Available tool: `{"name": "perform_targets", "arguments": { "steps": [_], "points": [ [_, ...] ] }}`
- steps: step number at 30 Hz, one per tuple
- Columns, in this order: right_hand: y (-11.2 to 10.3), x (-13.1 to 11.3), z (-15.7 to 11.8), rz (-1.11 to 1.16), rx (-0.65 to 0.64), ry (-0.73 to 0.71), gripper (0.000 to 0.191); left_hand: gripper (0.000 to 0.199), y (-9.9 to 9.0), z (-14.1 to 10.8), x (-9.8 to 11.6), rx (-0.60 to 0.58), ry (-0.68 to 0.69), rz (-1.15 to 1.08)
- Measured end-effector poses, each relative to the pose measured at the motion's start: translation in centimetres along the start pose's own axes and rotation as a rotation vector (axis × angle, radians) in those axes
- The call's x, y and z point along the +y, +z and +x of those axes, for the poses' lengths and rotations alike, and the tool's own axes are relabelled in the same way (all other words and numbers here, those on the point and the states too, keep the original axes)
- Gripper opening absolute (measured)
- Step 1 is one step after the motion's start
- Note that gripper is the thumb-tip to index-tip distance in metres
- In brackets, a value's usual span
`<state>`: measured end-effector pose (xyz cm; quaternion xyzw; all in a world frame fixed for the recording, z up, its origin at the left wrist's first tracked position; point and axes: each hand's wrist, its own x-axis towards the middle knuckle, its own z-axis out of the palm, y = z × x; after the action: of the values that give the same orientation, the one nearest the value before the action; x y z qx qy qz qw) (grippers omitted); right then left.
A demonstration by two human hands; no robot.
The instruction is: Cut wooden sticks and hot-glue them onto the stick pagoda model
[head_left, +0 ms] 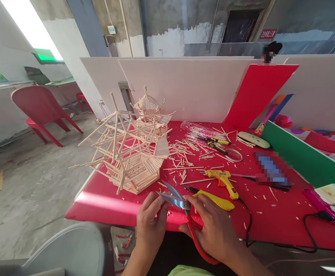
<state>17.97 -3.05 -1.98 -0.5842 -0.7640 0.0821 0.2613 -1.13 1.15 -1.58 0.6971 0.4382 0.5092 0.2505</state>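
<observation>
Red-handled scissors (pixel 175 200) are gripped in my right hand (pixel 215 226), their blades apart and pointing up and left. Close to the lower blade's tip, my left hand (pixel 152 214) has its fingers pinched together; what lies between them, if anything, I cannot make out. Just beyond my hands stands a pagoda-like model (pixel 127 149) built of thin wooden sticks, with an open frame in front and a roofed tower behind. A yellow utility knife (pixel 217 200) lies beside my right hand. Past it rests a yellow glue gun (pixel 221 178) with a dark cord.
Loose wooden sticks (pixel 184 147) and yellow-black pliers (pixel 215 145) lie on the red table (pixel 271 226). A computer mouse (pixel 253 140) and a pink box (pixel 327 209) are to the right. White boards (pixel 184 88) line the back. Left stands a red chair (pixel 42 105).
</observation>
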Motion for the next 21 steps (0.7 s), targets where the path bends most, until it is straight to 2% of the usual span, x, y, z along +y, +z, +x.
{"name": "perform_targets", "arguments": {
  "steps": [3,9,21],
  "points": [
    [-0.09,0.15,0.11,-0.022,0.007,-0.013,0.06,0.02,-0.02,0.04,0.15,-0.027,-0.041,-0.045],
    [0.06,0.3,0.34,-0.109,0.031,-0.054,0.05,0.022,-0.28,0.24,0.26,-0.055,-0.115,-0.093],
    [0.49,0.31,0.21,-0.166,0.09,-0.108,0.047,0.02,-0.63,-0.29,-0.53,-0.073,-0.184,-0.135]
  ]
}}
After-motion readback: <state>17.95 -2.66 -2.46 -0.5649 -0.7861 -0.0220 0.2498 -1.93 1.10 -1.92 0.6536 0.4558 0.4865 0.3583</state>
